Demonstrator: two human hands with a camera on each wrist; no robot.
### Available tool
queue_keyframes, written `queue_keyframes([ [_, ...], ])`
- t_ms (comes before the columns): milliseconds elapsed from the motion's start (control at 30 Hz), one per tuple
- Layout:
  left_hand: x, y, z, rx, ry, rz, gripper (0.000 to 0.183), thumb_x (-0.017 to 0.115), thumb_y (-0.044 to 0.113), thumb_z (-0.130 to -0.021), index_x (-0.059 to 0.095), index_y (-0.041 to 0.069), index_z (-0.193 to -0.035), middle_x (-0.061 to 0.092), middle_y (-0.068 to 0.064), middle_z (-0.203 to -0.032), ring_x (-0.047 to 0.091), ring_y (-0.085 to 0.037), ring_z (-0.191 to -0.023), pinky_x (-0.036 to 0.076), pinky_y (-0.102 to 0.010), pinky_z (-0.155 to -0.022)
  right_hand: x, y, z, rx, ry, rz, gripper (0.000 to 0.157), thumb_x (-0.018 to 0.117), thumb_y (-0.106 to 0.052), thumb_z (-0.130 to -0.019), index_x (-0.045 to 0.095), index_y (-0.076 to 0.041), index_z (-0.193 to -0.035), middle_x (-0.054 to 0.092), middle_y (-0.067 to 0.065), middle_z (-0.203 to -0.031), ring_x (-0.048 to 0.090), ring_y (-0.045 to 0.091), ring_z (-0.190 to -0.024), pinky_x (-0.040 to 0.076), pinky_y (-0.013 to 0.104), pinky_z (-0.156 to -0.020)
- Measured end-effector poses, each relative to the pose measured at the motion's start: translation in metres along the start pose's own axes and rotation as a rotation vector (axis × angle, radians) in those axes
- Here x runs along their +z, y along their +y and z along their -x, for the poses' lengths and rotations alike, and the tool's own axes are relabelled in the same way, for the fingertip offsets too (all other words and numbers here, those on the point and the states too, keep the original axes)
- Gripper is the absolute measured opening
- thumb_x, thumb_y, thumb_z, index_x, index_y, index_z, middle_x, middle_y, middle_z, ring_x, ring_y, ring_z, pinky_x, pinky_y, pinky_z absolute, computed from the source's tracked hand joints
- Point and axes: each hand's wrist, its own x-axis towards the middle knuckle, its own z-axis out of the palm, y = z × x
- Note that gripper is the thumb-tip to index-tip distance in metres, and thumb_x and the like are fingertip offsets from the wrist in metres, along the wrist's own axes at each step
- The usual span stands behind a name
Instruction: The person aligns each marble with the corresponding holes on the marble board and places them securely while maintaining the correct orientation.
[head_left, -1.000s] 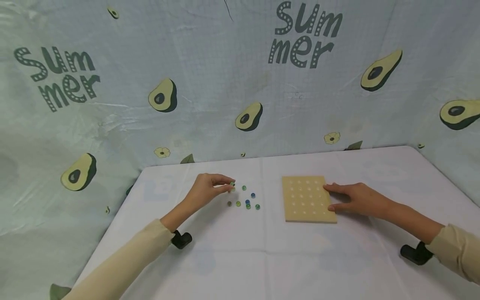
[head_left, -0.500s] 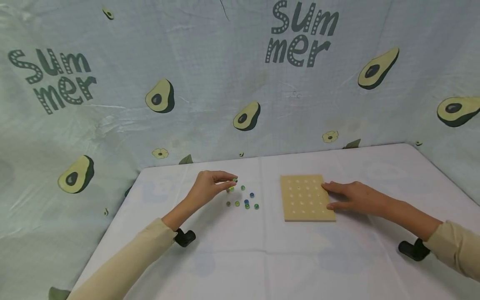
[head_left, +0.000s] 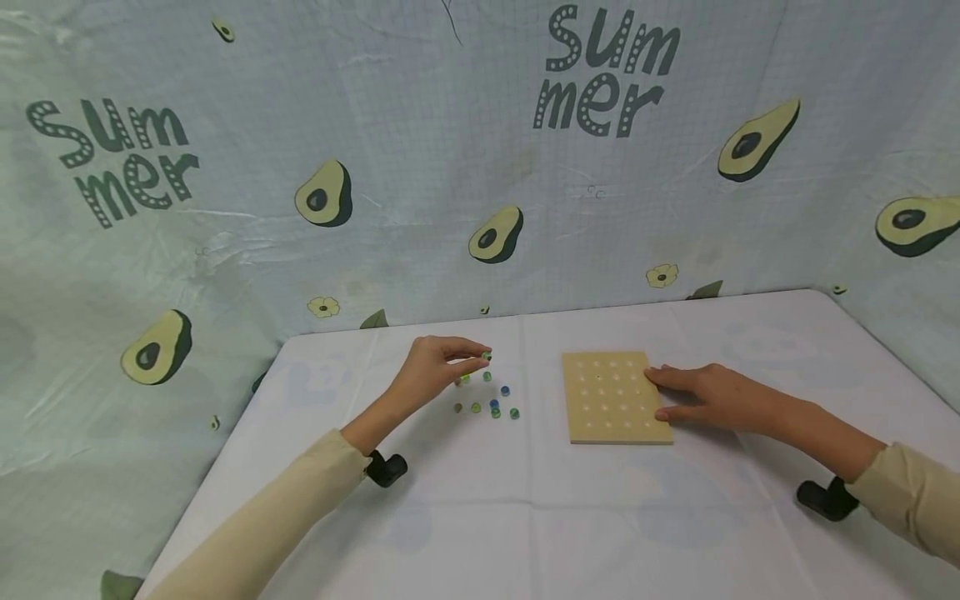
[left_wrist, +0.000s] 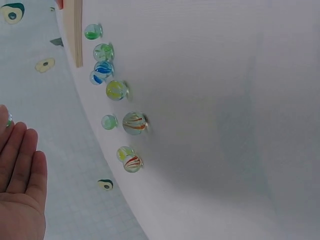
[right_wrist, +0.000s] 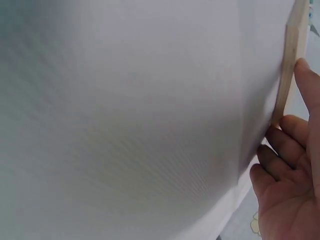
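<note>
My left hand (head_left: 442, 367) pinches a green-tinted glass marble (head_left: 487, 356) between thumb and fingertips, raised over the loose marbles; in the left wrist view only a sliver of that marble (left_wrist: 9, 119) shows past the fingers. Clear marbles with green, yellow, blue and red swirls lie scattered on the white cloth, among them a blue one (head_left: 505, 390) and a red-striped one (left_wrist: 135, 123). To their right lies a square wooden board (head_left: 615, 435) with rows of round dimples. My right hand (head_left: 712, 396) rests its thumb and index finger, spread apart, against the board's right edge.
The table's white cloth (head_left: 465, 533) reaches back to a hanging sheet (head_left: 420, 108) printed with avocados and lettering. A black wrist camera (head_left: 386, 471) hangs under the left wrist, another camera (head_left: 827, 500) under the right.
My left hand has lifted the green marble from the group and moved right and slightly back with it. The right hand and the board stay in place.
</note>
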Motion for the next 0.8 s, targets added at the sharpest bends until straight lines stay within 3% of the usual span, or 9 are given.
queue_keyframes([
  [133, 0.003, 0.002, -0.005, 0.014, -0.012, 0.001, 0.025, 0.076, 0.024, -0.093, 0.079, 0.010, -0.114, 0.076, 0.000, -0.112, 0.070, -0.022, -0.112, 0.053, -0.028, -0.055, -0.004, 0.003, -0.001, -0.027, -0.034, 0.022, 0.078, 0.061, -0.061, -0.094, 0.050, -0.008, -0.150, 0.051, 0.019, -0.148, 0.051, 0.037, -0.135, 0.049, 0.053, -0.101],
  [400, 0.011, 0.010, -0.014, 0.059, -0.011, 0.009, 0.022, 0.076, 0.021, -0.092, 0.079, 0.012, -0.112, 0.077, 0.001, -0.110, 0.072, -0.018, -0.108, 0.058, -0.031, -0.087, -0.008, 0.009, -0.002, -0.073, -0.062, 0.040, 0.074, 0.058, -0.059, -0.097, 0.049, -0.009, -0.151, 0.051, 0.016, -0.150, 0.052, 0.035, -0.134, 0.050, 0.051, -0.101],
  [800, 0.033, 0.027, -0.029, 0.107, -0.037, 0.098, 0.025, 0.075, 0.021, -0.093, 0.077, 0.008, -0.115, 0.076, -0.001, -0.112, 0.072, -0.014, -0.106, 0.057, -0.029, -0.089, -0.007, 0.008, -0.003, -0.071, -0.046, 0.051, 0.075, 0.061, -0.060, -0.095, 0.052, -0.008, -0.149, 0.054, 0.014, -0.148, 0.054, 0.034, -0.133, 0.050, 0.050, -0.101],
])
